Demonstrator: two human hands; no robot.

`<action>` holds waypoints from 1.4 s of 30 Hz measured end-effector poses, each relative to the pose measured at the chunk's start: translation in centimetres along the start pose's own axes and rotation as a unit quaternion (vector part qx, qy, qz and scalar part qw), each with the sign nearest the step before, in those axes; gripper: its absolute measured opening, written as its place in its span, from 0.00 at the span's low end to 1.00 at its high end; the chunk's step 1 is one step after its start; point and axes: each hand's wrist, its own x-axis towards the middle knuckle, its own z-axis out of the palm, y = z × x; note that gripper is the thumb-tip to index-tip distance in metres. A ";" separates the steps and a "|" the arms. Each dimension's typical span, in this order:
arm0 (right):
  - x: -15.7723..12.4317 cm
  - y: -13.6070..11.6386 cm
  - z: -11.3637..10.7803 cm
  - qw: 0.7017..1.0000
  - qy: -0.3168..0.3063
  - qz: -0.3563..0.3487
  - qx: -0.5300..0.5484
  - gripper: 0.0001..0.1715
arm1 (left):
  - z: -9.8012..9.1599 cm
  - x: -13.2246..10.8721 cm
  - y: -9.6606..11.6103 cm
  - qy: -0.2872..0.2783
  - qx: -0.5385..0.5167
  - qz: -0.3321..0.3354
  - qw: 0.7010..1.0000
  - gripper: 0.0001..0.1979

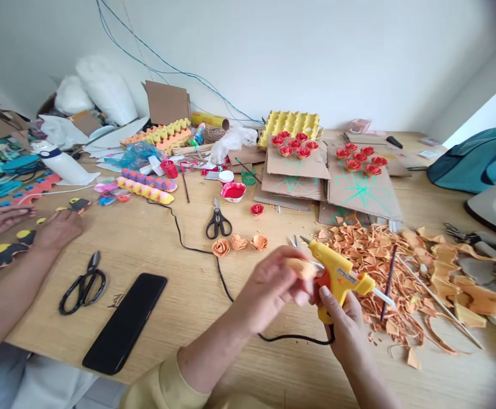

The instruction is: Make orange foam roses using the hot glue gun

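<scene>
My left hand (267, 289) pinches a small orange carton petal (299, 267), slightly blurred, between thumb and fingers. Around the handle of a yellow hot glue gun (337, 272) my right hand (347, 318) is closed. The gun's nozzle points up and left, just beyond the petal, and a glue stick (383, 296) juts from its back. Whether nozzle and petal touch, I cannot tell. Three orange paper roses (221, 247) lie ahead of my hands, near black-handled scissors (217, 221). Behind them sits one red rose (257, 209).
Orange carton scraps (371, 250) are heaped on the right. Cardboard sheets (358, 196) carry several red roses. A dish of red paint (233, 192) stands mid-table. The gun's black cord (177, 227) crosses the table. A phone (124, 324) and a co-worker's hands (62, 227) are at left.
</scene>
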 end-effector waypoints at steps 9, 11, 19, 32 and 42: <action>-0.4 1.1 -1.0 0.995 -0.088 0.024 -0.043 0.24 | -8.9 0.0 -0.7 0.140 0.210 0.073 0.965 0.18; -0.6 1.1 -1.2 0.993 -0.109 0.022 -0.050 0.28 | -8.9 0.0 -0.7 0.150 0.254 0.077 0.953 0.18; -2.3 -0.7 0.1 0.991 -0.093 0.051 -0.080 0.30 | -9.0 0.3 -0.9 0.177 0.232 0.068 0.954 0.18; -2.2 0.7 -1.2 0.972 -0.182 0.050 -0.142 0.28 | -9.0 0.3 -1.0 0.180 0.140 0.054 0.972 0.18; -2.4 0.7 -0.9 0.980 -0.130 0.045 -0.142 0.28 | -8.6 0.4 -0.7 0.184 0.098 0.055 0.976 0.19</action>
